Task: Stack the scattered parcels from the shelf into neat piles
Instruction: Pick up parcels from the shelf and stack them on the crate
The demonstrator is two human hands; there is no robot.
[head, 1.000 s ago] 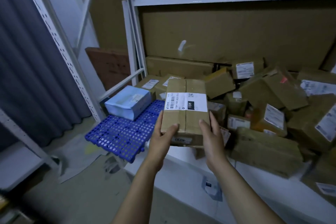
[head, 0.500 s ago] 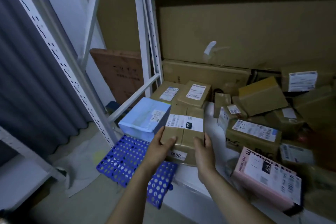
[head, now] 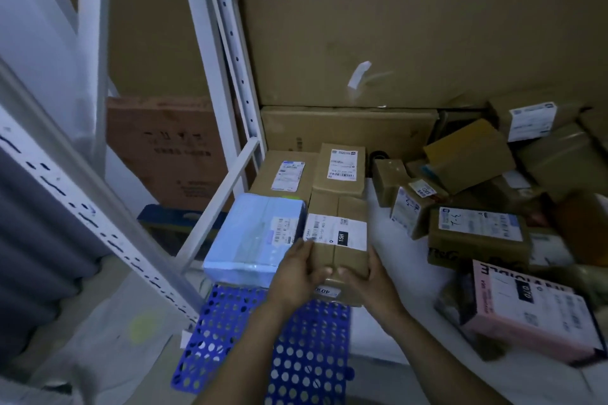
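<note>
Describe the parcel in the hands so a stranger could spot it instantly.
Start at the blue perforated mat below the white shelf post. At its far edge, right of the pale blue parcel, a brown box is held by the left hand and right hand. Only its white label bears a black 15H tag.

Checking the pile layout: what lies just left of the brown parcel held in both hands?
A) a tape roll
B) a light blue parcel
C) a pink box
B: the light blue parcel lies beside the brown parcel, on its left, which the left hand and right hand grip.
</note>
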